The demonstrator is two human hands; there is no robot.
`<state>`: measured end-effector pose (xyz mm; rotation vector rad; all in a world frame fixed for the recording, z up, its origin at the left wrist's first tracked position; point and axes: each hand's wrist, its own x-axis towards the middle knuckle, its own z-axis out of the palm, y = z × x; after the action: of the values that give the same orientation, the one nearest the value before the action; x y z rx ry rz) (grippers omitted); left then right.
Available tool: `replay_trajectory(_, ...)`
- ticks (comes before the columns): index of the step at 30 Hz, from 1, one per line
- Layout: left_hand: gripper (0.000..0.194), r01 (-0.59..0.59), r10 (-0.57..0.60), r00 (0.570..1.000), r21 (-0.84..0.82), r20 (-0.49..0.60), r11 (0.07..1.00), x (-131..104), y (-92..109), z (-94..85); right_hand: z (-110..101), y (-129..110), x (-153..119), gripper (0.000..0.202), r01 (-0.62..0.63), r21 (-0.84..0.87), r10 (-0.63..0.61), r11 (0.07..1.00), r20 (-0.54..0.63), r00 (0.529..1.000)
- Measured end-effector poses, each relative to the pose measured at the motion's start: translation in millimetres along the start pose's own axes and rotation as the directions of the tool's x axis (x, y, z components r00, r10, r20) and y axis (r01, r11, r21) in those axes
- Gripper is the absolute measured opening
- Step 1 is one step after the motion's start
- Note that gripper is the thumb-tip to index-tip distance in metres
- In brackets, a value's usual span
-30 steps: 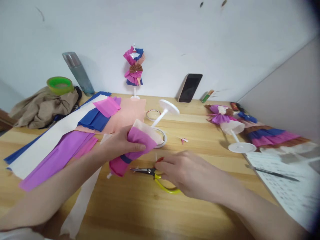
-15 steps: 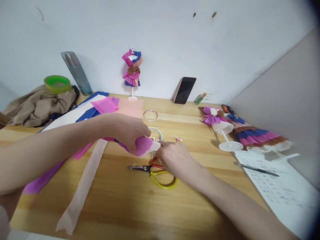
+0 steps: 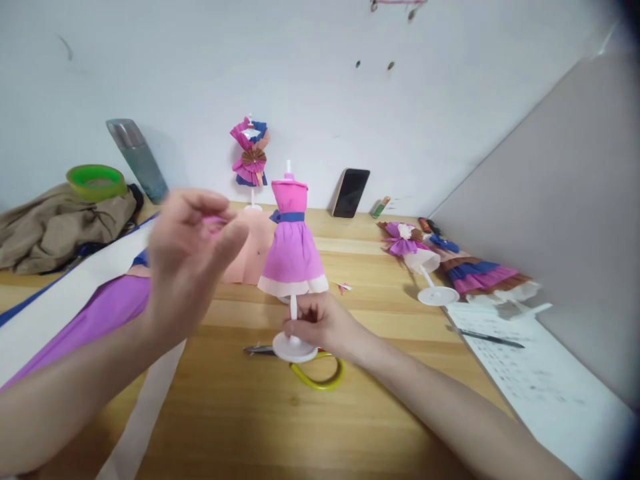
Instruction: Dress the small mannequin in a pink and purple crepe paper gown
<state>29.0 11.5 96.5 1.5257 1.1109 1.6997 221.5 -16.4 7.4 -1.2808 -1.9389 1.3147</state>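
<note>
My right hand [image 3: 320, 323] is closed around the white post of a small dress form [image 3: 293, 247], just above its round base. The form stands upright in a strapless paper dress: pink bodice, blue waistband with a bow at its left, purple skirt with a white hem. My left hand [image 3: 187, 250] is raised to the left of it, blurred, its thumb and curled fingers apart. A bit of pink shows in the gap, seemingly paper behind the hand. Behind the form's base lie scissors [image 3: 320, 383] with yellow handles, partly covered.
Crepe paper sheets [image 3: 95, 320] and a pale strip [image 3: 150, 407] lie at left. A tape roll [image 3: 96, 181], bottle [image 3: 143, 163], decorated dress form [image 3: 253, 160] and phone [image 3: 351, 193] stand behind. At right are two dressed forms lying down and a pen [image 3: 490, 338] on written paper.
The dress form is now upright in my right hand; before, it was tilted with its skirt in my left hand. My left hand has let go and moved left. The view has shifted slightly.
</note>
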Motion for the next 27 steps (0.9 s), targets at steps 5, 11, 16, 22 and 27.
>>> replay_trajectory(5, 0.046, 0.748, -0.640, 0.644, -0.172, 0.419, 0.641, -2.2, -56.5, 11.0, 21.6, -5.9, -7.4, 0.014, -0.169, 0.432, 0.078, 0.886, 0.219, 0.972)
replay_trajectory(11, 0.040, 0.912, -0.670, 0.411, -0.277, 0.619, 0.303, -16.1, -76.1, 14.6, 36.3, -5.1, -13.3, 0.019, -0.152, 0.111, 0.117, 0.982, 0.272, 0.955)
replay_trajectory(16, 0.023, 0.913, -0.648, 0.407, -0.318, 0.644, 0.257, -21.9, -82.0, 9.4, 23.0, -12.2, -25.9, 0.029, 0.295, -0.571, -0.399, 0.766, -0.061, 0.915)
replay_trajectory(22, 0.042, 0.926, -0.684, 0.376, -0.286, 0.626, 0.247, -24.3, -84.1, 10.7, 24.3, -7.6, -16.6, 0.008, 0.374, -0.817, -0.767, 0.440, -0.125, 0.629)
replay_trajectory(27, 0.041, 0.936, -0.723, 0.352, -0.242, 0.595, 0.256, -26.8, -78.7, 14.0, 35.1, 4.3, 0.5, 0.039, 0.402, -0.808, -0.757, 0.431, -0.082, 0.648)
